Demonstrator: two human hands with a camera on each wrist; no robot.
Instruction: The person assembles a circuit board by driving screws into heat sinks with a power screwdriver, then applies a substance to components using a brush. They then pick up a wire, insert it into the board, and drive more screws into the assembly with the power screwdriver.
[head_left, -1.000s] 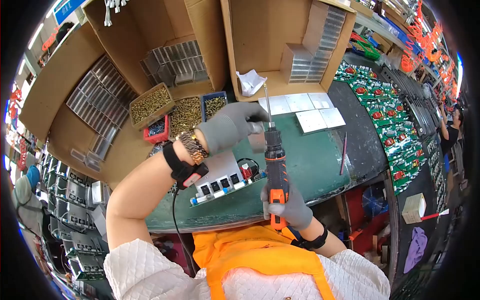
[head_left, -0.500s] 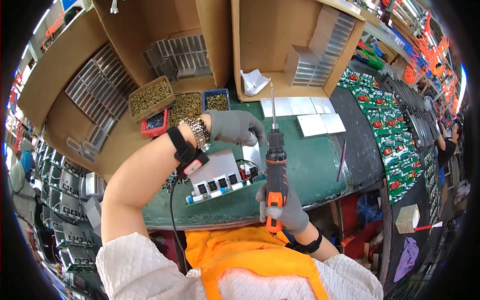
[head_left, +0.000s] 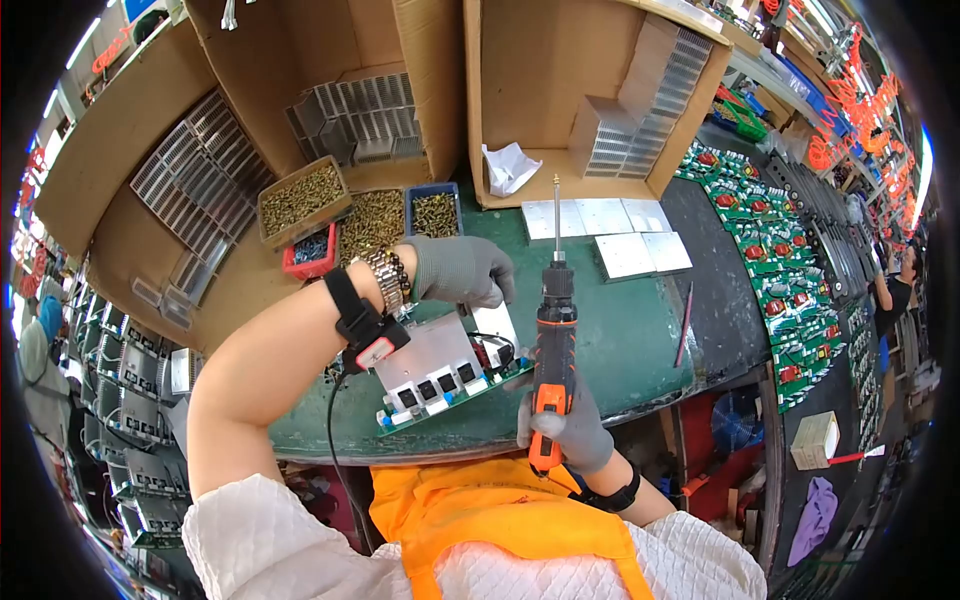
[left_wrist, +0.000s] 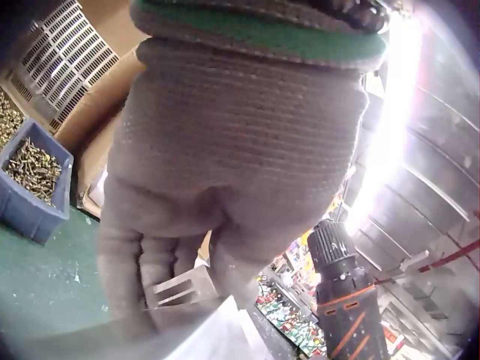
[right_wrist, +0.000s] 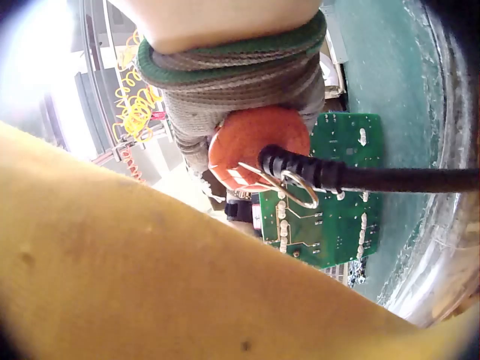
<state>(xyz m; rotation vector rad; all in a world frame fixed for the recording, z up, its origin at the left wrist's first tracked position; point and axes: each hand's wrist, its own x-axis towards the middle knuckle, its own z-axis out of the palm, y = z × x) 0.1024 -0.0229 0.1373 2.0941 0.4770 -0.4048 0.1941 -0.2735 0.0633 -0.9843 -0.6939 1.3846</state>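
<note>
My gloved left hand (head_left: 462,270) holds a slotted metal plate (left_wrist: 187,289), its fingers curled over it. In the head view this pale plate (head_left: 495,325) stands by the right end of a circuit board assembly (head_left: 435,375), which has a broad aluminium plate and a row of black components. My gloved right hand (head_left: 578,430) grips an orange and black electric screwdriver (head_left: 554,340) upright, the bit pointing away from me with a small brass-coloured piece at its tip. In the right wrist view the screwdriver's orange end with its black cable shows before the board's green soldered underside (right_wrist: 345,150).
Bins of brass screws (head_left: 372,222) and a blue bin (head_left: 432,190) sit behind the left hand. Cardboard boxes (head_left: 540,80) hold stacked slotted metal parts. Flat metal plates (head_left: 625,256) and a pencil (head_left: 685,325) lie to the right, beyond them rows of green circuit boards (head_left: 780,250).
My left hand has moved nearer to me and slightly left with the slotted plate, down to the board assembly. The assembly's front edge has shifted toward me. The screwdriver stays upright in my right hand.
</note>
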